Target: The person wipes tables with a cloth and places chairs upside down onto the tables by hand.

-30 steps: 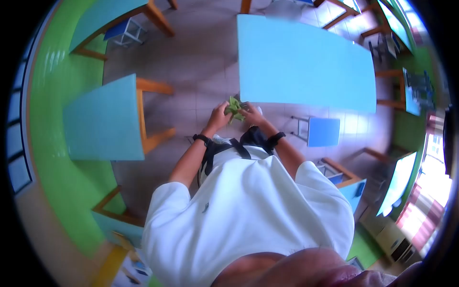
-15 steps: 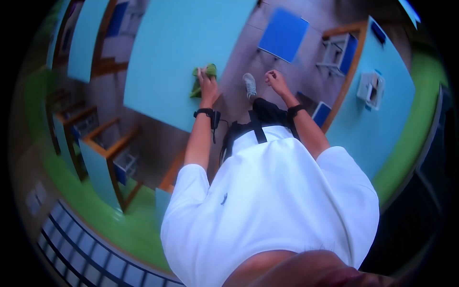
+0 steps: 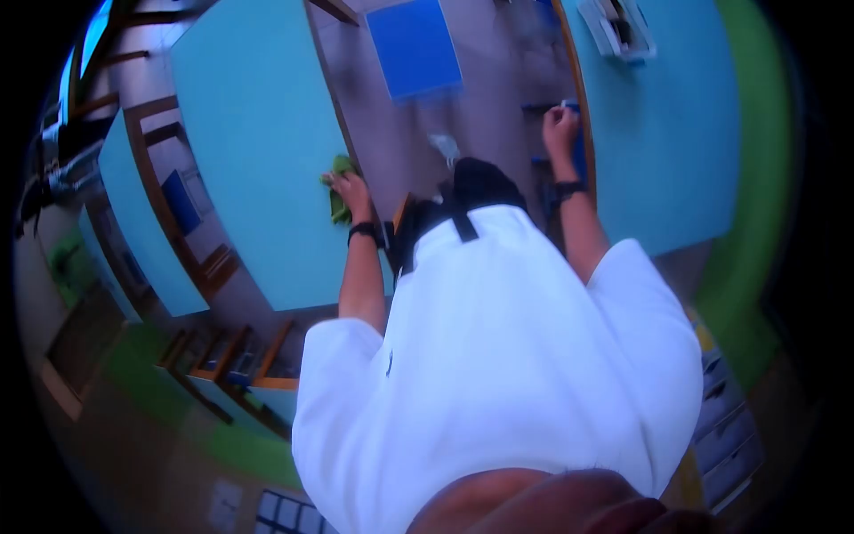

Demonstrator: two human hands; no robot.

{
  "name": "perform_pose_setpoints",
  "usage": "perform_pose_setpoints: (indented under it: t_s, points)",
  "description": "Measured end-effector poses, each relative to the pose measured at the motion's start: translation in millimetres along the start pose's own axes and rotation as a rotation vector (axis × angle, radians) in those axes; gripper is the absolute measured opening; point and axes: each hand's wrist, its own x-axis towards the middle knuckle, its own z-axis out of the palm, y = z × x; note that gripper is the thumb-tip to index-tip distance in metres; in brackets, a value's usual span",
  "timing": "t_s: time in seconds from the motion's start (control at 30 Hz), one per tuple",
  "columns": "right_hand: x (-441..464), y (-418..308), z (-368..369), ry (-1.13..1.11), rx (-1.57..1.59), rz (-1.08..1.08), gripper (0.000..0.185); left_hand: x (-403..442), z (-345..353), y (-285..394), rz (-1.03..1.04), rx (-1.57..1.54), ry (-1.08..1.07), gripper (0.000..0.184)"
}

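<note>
My left hand (image 3: 350,190) presses a crumpled green cloth (image 3: 340,165) against the light-blue tabletop (image 3: 258,151), close to its right edge. The fingers bend over the cloth and hide part of it. My right hand (image 3: 559,130) is raised beside the wooden edge of the other light-blue table (image 3: 663,133), with its fingers curled together. A small pale spot shows at those fingertips; I cannot tell whether it is held or lies behind them.
A blue-topped stool (image 3: 415,49) stands on the floor between the tables. On the right table sits a white container (image 3: 617,28). More light-blue tables (image 3: 147,218) line the left side. A grey drawer unit (image 3: 728,427) is at the lower right.
The view has turned and shifted forward along the tables. My left hand and the cloth are still together on the tabletop. My right hand has moved outward, nearer the right table.
</note>
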Motion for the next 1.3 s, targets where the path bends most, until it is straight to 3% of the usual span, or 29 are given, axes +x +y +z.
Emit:
perform_pose_setpoints:
  t_s: [0.1,0.17,0.23,0.3,0.37,0.47,0.5,0.53,0.57,0.67,0.73,0.77,0.87,0.9,0.93,0.97,1.03,1.07,1.13,1.2,1.3]
  points:
    - [-45.2,30.9,-58.3,0.199,-0.170,0.176,0.030,12.9,9.2,4.6,-0.005,-0.093,-0.006,0.058]
    - [-69.3,57.0,-81.6,0.288,-0.305,0.267,0.033,54.0,39.3,-49.3,0.165,-0.080,-0.142,0.059]
    - [-102.6,109.8,-90.8,0.288,-0.283,0.404,0.039,42.4,6.3,-1.3,0.060,-0.323,-0.352,0.052]
    - [-138.7,159.4,-92.2,0.169,-0.368,0.202,0.041,16.4,-3.1,13.9,0.042,-0.330,-0.407,0.051]
    - [-183.6,167.2,-86.0,0.079,-0.326,0.141,0.037,11.6,12.3,2.5,0.078,-0.237,-0.423,0.048]
    - [-209.9,162.6,-66.9,-0.104,-0.195,0.088,0.029,-10.5,34.7,14.6,0.171,-0.347,-0.324,0.054]
    - [-210.0,148.6,-63.2,-0.186,-0.180,0.105,0.031,-25.1,25.2,37.5,0.172,-0.528,-0.373,0.052]
    - [-200.7,138.2,-54.6,-0.289,-0.180,0.135,0.033,-20.8,30.8,45.3,0.016,-0.461,-0.462,0.045]
    - [-184.0,132.8,-41.6,-0.303,-0.166,0.121,0.033,-24.8,42.2,54.7,-0.040,-0.441,-0.373,0.038]
    - [-139.0,124.1,-3.3,-0.431,-0.087,0.134,0.035,-12.6,73.7,65.6,-0.134,-0.390,-0.259,0.043]
    - [-110.5,122.4,40.8,-0.399,0.017,-0.022,0.038,4.5,86.2,58.8,-0.316,-0.699,-0.206,0.052]
    - [-95.0,114.2,57.4,-0.423,0.024,-0.009,0.038,10.9,80.6,70.6,-0.329,-0.674,-0.197,0.052]
    - [-27.6,104.0,101.4,-0.608,0.124,-0.059,0.034,43.1,101.5,115.6,-0.297,-0.098,-0.458,0.068]
    - [0.1,92.9,122.0,-0.757,0.107,0.014,0.032,65.9,120.5,111.0,-0.286,-0.095,-0.439,0.068]
    - [28.3,82.3,147.6,-0.906,0.089,0.100,0.031,90.9,143.1,104.2,-0.133,0.073,-0.341,0.070]
    - [53.6,72.2,168.0,-0.913,0.095,0.120,0.031,105.0,162.1,80.2,0.009,0.245,-0.262,0.071]
    - [83.4,71.7,192.6,-0.997,0.044,0.062,0.031,133.1,180.0,40.9,-0.072,0.104,-0.228,0.064]
    - [79.9,74.1,193.6,-0.999,0.019,0.083,0.031,145.7,165.0,52.2,-0.388,-0.254,-0.528,0.060]
    - [135.1,28.4,232.1,-0.817,0.146,0.065,0.036,199.6,194.6,75.3,-0.625,-0.662,-0.823,0.055]
    - [145.6,35.3,283.1,-0.665,0.305,0.090,0.040,216.2,226.9,48.5,-0.514,-0.423,-0.252,0.045]
    - [165.1,11.8,309.5,-0.635,0.388,0.195,0.049,231.1,247.8,56.5,-0.535,-0.510,-0.311,0.035]
